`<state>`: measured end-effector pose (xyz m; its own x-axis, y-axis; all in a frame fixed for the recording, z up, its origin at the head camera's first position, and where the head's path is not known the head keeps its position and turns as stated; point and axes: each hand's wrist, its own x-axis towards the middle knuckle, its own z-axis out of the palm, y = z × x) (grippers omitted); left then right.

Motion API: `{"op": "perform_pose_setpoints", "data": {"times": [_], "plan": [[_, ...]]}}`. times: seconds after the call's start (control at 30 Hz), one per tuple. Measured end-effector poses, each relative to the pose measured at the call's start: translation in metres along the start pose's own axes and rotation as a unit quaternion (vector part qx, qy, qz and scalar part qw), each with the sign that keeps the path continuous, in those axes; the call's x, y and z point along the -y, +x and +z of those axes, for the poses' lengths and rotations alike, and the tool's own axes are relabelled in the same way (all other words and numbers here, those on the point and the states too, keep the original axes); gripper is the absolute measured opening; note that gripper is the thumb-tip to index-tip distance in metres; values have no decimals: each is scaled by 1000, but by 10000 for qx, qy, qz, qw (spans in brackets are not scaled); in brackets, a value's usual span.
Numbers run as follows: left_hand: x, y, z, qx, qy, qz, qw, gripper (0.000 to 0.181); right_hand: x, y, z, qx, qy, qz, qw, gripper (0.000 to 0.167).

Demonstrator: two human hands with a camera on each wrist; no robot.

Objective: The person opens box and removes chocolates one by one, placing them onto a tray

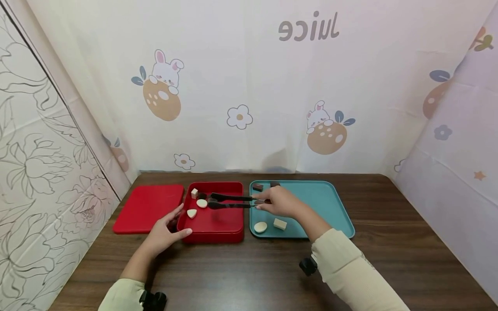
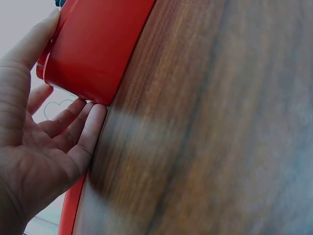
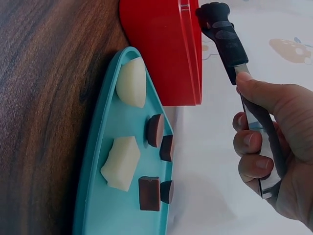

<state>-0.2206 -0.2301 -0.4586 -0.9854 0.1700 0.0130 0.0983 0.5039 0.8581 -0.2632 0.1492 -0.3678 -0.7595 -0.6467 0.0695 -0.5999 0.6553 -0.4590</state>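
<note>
My right hand [image 1: 283,201] grips black-tipped tongs [image 1: 231,205] by their metal handle; in the right wrist view, thumb and fingers wrap round it. The tongs reach left over the red box [image 1: 218,238], their tips slightly apart with no piece visible between them. Inside the box, near the tips, lie a dark brown chocolate [image 1: 202,196], a pale cube [image 1: 194,193], a pale oval piece [image 1: 201,203] and a pale heart-like piece [image 1: 192,213]. My left hand [image 1: 165,233] touches the box's front left corner, thumb at the front rim and fingers along the left side.
Right of the box stands a blue-green tray [image 1: 319,207]. It bears a pale oval piece [image 1: 260,226], a pale block [image 1: 279,224] and several brown pieces, among them a brown block [image 3: 149,193]. Left of the box lies a flat red lid [image 1: 151,207]. A printed curtain hangs behind the table.
</note>
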Motion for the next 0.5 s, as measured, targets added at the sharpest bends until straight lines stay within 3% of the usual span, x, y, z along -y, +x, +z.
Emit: {"op": "perform_pose_setpoints", "data": {"times": [0.5], "plan": [[1, 0, 0, 39, -21, 2, 10000, 86, -1, -20, 2, -293, 86, 251, 9992, 37]]}}
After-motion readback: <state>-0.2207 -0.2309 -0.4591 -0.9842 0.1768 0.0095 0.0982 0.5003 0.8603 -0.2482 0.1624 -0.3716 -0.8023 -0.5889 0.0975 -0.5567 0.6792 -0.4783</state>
